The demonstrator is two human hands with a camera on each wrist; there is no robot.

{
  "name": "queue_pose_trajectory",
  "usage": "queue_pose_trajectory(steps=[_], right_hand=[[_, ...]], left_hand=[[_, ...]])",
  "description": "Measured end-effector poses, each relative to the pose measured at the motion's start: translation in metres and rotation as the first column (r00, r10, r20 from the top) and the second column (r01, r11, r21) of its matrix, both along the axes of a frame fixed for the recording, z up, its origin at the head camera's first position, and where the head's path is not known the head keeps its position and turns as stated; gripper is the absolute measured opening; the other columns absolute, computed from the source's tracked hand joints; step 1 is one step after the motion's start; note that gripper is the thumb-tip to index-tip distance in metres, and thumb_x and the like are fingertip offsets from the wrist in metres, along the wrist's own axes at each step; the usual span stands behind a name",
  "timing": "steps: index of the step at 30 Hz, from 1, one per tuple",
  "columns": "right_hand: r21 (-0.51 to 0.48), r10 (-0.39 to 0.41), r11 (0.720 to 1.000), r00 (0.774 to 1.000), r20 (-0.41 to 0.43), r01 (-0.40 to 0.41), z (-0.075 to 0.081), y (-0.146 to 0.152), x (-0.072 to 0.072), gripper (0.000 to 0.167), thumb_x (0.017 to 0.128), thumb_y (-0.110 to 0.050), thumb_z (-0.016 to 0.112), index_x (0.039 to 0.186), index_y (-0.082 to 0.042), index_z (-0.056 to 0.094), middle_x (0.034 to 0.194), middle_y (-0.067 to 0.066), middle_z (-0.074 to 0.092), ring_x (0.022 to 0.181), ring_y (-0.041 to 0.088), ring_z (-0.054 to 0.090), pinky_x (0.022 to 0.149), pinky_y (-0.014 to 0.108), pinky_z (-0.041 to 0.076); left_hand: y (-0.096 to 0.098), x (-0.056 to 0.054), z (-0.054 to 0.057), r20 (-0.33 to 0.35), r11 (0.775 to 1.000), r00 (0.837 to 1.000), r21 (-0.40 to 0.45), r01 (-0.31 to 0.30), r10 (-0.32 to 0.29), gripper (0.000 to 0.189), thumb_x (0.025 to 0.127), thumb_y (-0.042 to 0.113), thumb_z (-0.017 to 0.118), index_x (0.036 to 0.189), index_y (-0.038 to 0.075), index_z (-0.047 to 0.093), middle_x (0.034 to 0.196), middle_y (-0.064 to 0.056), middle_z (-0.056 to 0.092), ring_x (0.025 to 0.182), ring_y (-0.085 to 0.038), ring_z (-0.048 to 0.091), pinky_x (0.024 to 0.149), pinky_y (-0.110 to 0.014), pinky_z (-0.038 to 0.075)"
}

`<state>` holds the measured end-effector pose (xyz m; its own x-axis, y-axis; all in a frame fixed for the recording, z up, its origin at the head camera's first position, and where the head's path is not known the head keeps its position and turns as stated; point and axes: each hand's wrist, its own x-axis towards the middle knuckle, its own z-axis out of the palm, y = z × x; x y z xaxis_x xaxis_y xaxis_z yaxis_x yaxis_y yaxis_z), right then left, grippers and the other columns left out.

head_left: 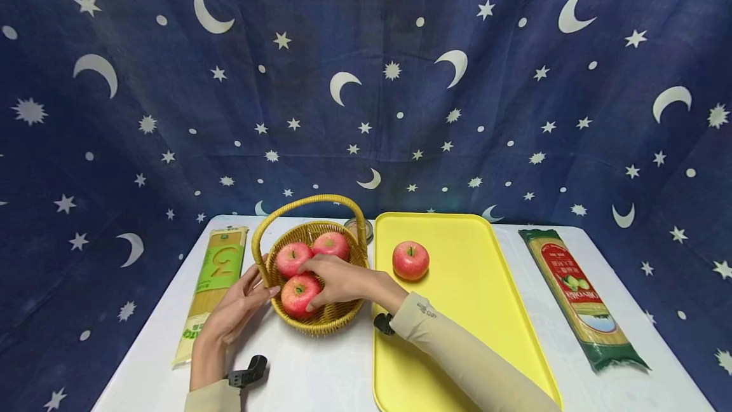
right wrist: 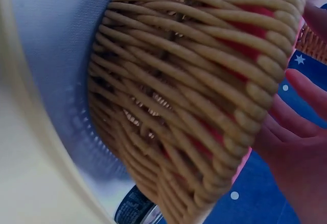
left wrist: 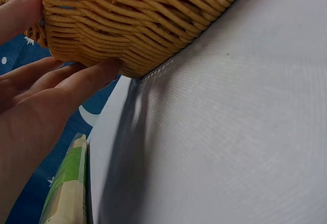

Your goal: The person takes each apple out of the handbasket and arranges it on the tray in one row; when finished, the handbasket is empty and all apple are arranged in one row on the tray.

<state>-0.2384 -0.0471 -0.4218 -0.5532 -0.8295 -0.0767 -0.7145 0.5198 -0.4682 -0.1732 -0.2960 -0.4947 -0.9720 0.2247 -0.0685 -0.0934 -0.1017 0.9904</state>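
Note:
A wicker basket (head_left: 321, 328) with a tall arched handle stands on the white table, holding three red apples. At its left side my left hand (head_left: 237, 307) holds the wall, thumb at the rim and fingers against the outer weave (left wrist: 148, 35). My right hand (head_left: 343, 281) reaches in over the right rim. Its thumb and fingers are around the front apple (head_left: 298, 297). Behind that lie the left apple (head_left: 291, 258) and the back apple (head_left: 332, 245). Another apple (head_left: 410, 260) sits on the yellow tray (head_left: 469, 310).
A green-and-yellow noodle packet (head_left: 214, 285) lies left of the basket. Far right is a pasta packet (head_left: 580, 297) with a red label. Behind the basket stands a round can (right wrist: 134, 206), partly hidden. A dark star-and-moon cloth (head_left: 394, 113) hangs at the back.

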Motion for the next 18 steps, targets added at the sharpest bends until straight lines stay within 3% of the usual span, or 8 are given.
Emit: queue_pose_trajectory(steps=[14, 18], right_hand=[[0.13, -0.032, 0.991, 0.999, -0.012, 0.033, -0.006, -0.018, 0.004, 0.077, 0.078, -0.041, 0.091, 0.138, -0.013, 0.051, 0.122, 0.002, 0.064, 0.117, 0.012, 0.059, 0.102, 0.021, 0.049], [0.13, -0.035, 0.991, 0.999, -0.013, 0.036, -0.006, -0.019, 0.007, 0.074, 0.078, -0.04, 0.09, 0.135, -0.013, 0.05, 0.116, 0.002, 0.064, 0.111, 0.012, 0.061, 0.097, 0.021, 0.051]], left_hand=[[0.001, 0.0, 0.0, 0.031, 1.0, 0.999, -0.015, -0.015, 0.015, 0.089, 0.098, 0.005, 0.064, 0.166, 0.008, 0.007, 0.171, -0.017, 0.015, 0.156, -0.035, 0.017, 0.106, -0.013, 0.041], [0.002, 0.0, -0.001, 0.038, 1.0, 0.999, -0.015, -0.02, 0.02, 0.089, 0.098, 0.005, 0.064, 0.166, 0.01, 0.007, 0.171, -0.016, 0.015, 0.157, -0.034, 0.017, 0.106, -0.013, 0.041]])
